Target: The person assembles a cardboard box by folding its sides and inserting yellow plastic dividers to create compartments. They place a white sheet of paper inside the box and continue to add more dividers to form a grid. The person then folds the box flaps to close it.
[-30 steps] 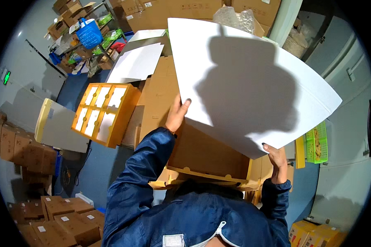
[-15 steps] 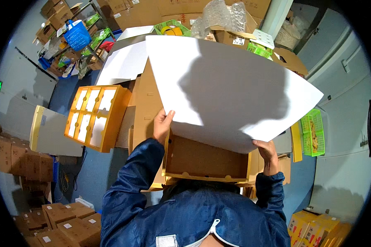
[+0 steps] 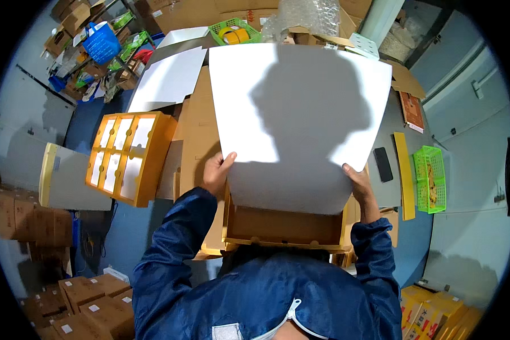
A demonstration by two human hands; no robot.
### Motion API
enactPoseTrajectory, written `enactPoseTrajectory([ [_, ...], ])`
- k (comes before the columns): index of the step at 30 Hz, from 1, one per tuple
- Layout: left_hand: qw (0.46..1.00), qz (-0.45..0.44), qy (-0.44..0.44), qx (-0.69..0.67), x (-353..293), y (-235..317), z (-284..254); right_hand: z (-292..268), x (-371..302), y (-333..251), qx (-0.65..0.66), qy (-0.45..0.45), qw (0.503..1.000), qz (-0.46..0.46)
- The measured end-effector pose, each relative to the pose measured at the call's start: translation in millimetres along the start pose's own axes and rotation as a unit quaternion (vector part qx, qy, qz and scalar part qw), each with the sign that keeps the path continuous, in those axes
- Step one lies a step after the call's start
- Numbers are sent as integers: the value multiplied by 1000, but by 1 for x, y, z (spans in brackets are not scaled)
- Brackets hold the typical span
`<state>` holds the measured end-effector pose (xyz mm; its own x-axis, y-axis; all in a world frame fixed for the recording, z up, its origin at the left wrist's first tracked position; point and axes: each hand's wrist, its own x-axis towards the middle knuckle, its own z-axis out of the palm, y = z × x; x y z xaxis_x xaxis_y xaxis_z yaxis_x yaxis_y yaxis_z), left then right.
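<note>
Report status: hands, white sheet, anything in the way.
Left hand, right hand: gripping white sheet by opposite sides. Sheet partly hides open cardboard box; contact unclear. Dark shadow across sheet.

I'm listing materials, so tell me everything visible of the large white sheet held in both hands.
The large white sheet is four-sided, looks smooth and unprinted on its visible face, and resembles thin card. A broad dark shadow covers its middle and near part, with bright areas at either side. The bare left hand and bare right hand grip its opposite side edges toward the near end. Its near edge lies over the open, shallow brown-and-yellow box; whether they touch is unclear.
</note>
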<state>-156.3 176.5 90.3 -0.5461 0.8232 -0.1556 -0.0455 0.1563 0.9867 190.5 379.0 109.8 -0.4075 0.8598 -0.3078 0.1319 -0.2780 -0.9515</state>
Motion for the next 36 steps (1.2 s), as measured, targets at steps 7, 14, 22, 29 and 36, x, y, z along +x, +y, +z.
enactPoseTrajectory([
  [7, 969, 37, -5, 246, -14, -4, 2, 4, -20, 26, -305, 82, 946, -68],
  [14, 939, 1, -51, 340, -4, -10, -4, 23, 44, -82, -529, 120, 740, -398],
  [22, 940, -21, -157, 302, 1, -12, 2, 54, 163, -59, -613, -13, 745, -262],
  [29, 914, 95, -39, 392, 44, 29, 34, 26, 216, -45, -672, 45, 667, -320],
  [36, 807, 368, 25, 462, 173, 38, 78, 29, 230, -55, -636, 12, 744, -207],
])
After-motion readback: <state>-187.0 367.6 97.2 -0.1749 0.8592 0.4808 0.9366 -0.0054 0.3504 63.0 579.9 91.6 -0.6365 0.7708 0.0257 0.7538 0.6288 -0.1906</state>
